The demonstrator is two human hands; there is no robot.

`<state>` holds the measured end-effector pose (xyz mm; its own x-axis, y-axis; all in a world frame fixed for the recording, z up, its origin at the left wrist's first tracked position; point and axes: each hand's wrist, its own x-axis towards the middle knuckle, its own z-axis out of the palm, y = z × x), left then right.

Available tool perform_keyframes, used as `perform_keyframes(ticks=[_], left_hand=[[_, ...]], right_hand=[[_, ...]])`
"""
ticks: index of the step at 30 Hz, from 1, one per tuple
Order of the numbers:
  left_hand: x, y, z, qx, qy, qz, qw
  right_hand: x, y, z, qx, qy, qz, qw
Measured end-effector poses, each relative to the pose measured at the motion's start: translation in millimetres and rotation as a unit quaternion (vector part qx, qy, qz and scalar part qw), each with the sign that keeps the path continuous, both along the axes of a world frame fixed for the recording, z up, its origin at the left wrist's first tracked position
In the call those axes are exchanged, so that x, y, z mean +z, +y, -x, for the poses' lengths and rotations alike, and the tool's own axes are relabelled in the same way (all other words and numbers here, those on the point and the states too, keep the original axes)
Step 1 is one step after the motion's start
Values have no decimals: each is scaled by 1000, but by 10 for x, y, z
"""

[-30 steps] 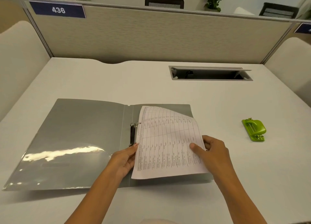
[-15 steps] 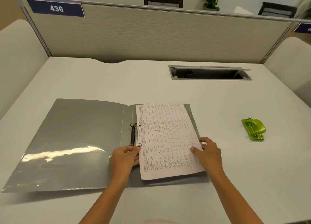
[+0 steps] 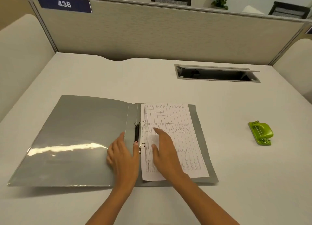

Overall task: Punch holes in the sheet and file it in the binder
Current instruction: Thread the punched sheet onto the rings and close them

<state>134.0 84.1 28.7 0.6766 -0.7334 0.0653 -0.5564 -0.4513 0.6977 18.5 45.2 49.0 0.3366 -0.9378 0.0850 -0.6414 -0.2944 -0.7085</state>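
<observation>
The sheet [image 3: 173, 137] lay flat on the open binder [image 3: 81, 137] at centre frame, apparently threaded on the rings [image 3: 141, 137], both hands, left hand [image 3: 122, 155] and right hand [image 3: 164, 150], open-fingered, gripping nothing; closing seemingly remained.

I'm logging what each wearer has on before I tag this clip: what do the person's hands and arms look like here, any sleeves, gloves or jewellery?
Both forearms are bare right down to the bottom edge of the picture: no sleeves, gloves, watch or bracelet show. The left hand has a painted nail on one finger, reddish with pale specks. No ring shows on it. The right hand is motion-blurred, so its nails and any ring cannot be made out.
</observation>
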Motion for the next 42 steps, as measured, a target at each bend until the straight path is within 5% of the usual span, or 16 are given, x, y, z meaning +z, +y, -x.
perform_keyframes(ticks=[6, 9, 15, 25, 32, 42], left_hand=[[-187, -4, -50, -86, -97, -42, 991], [-209, -23, -36, -85, -103, -60, 989], [-278, -85, 24, -68, -149, -111, 980], [-323, -160, 58, -41, -168, -127, 977], [-360, -160, 44, -41, -165, -117, 978], [-360, -168, 40, -47, -199, -134, 970]], right_hand=[[-313, -296, -100, 49, 87, 37, 994], [-473, -349, 43, 19, 183, 63, 981], [-542, -397, 377, -69, 237, 65, 967], [-483, -419, 436, -116, 203, 48, 971], [-379, -525, -181, 79, 155, 68, 982], [-570, -604, 37, 17, 221, 89, 971]])
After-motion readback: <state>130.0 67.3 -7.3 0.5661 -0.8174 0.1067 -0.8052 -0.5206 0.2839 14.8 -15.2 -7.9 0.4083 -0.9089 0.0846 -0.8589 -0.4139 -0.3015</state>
